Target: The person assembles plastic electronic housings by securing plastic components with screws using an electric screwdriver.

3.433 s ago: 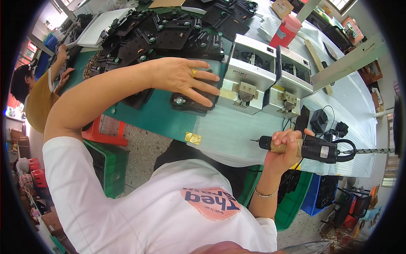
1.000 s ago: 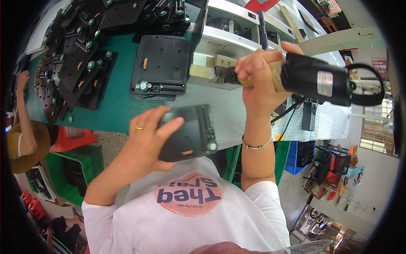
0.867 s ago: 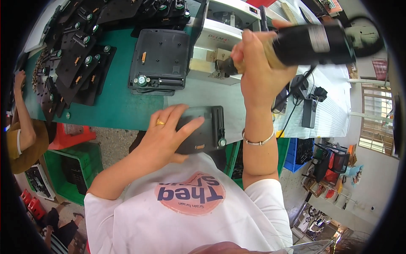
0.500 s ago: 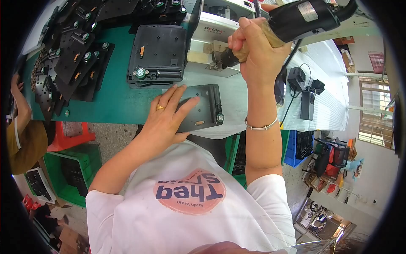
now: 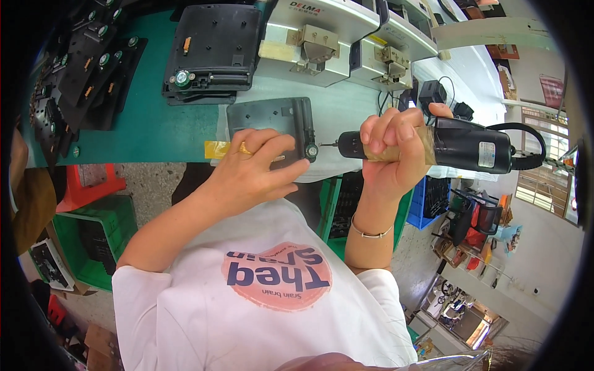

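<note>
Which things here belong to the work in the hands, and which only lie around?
In use: left hand pressing grey plastic plate; right hand gripping electric screwdriver.
Lying about: black housing, white fixture blocks, green crate.

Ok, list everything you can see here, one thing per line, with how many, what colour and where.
Flat plate: one, dark grey, at the bench's near edge, under the left hand.
Electric screwdriver: one, black with a tan grip wrap, held level, its bit at the plate's right edge.
Moulded housing: one, black, behind the plate.
Stacked black parts: several, far left of the bench.
Press fixtures: two, white, at the back.
Bench mat: one, green.
Tape strip: one, yellow, on the bench edge.
Crates: green and red, on the floor at left.
Left hand: one, ring on a finger, pressing the plate.
Right hand: one, bracelet at the wrist, gripping the screwdriver.
</note>
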Demonstrator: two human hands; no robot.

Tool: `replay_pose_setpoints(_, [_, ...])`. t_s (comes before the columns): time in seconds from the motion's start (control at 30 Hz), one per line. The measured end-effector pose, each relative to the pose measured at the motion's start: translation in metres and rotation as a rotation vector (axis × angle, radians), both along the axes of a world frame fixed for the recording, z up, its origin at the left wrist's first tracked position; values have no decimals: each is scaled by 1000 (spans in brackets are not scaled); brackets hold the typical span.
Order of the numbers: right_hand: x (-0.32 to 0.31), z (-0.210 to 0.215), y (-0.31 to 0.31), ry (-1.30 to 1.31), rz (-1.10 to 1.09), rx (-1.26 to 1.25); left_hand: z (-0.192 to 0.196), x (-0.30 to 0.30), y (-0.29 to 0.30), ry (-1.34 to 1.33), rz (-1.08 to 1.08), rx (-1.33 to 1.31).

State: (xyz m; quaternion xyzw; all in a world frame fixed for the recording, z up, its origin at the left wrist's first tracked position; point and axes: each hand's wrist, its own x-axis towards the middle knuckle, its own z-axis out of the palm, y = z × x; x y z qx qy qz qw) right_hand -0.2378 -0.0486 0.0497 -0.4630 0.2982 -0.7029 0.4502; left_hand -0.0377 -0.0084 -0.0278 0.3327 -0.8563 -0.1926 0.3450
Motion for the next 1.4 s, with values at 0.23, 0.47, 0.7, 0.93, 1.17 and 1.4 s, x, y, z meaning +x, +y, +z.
replay_pose_setpoints(0.23, [-4, -6, 8, 54, 0, 24, -7, -14, -8, 21, 44, -50])
replay_pose_setpoints(0.47, [1, 0, 10, -95, 7, 34, 0, -20, -15, 106, 156, 79])
replay_pose_setpoints(0.7, [2, 3, 11, -117, 21, 8, 0, -24, -22, 195, 142, 89])
replay_pose_setpoints(0.93, [7, 6, 13, -75, 40, -26, 0, -24, -17, 200, 157, 142])
replay_pose_setpoints(1.17, [7, -2, 8, 9, 0, -64, -5, -22, -14, 103, 166, 151])
replay_pose_setpoints(1.4, [5, -11, 3, 8, -34, 8, -14, -22, -4, -5, 112, -53])
